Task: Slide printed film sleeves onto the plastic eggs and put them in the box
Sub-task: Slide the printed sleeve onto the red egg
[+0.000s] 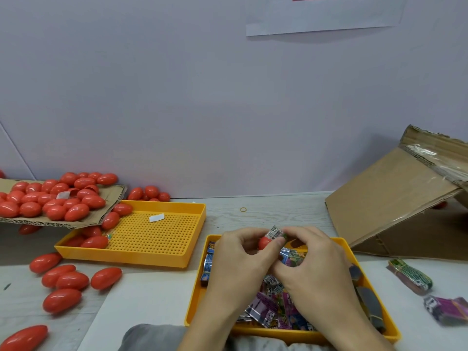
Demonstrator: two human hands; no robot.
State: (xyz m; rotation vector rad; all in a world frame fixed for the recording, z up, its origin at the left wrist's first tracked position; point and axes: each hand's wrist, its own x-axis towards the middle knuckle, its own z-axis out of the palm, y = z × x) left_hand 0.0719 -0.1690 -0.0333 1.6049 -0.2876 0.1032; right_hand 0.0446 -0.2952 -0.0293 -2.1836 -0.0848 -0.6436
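Observation:
Both hands meet over the near yellow tray [359, 269]. My left hand [240, 262] grips a red plastic egg [264, 243] whose left end shows. My right hand [314, 262] pinches a printed film sleeve [274, 233] that sits partly over the egg's right end. Loose printed sleeves [271, 307] fill the tray beneath my hands. The cardboard box [390, 198] stands at the right, its flap tilted up.
A cardboard sheet [111, 196] heaped with red eggs [50, 198] overhangs a perforated yellow tray [157, 236] at the left. Several loose eggs [71, 279] lie at the near left. Two sleeve bundles [410, 276] lie at the right edge. A rubber band [243, 209] lies behind.

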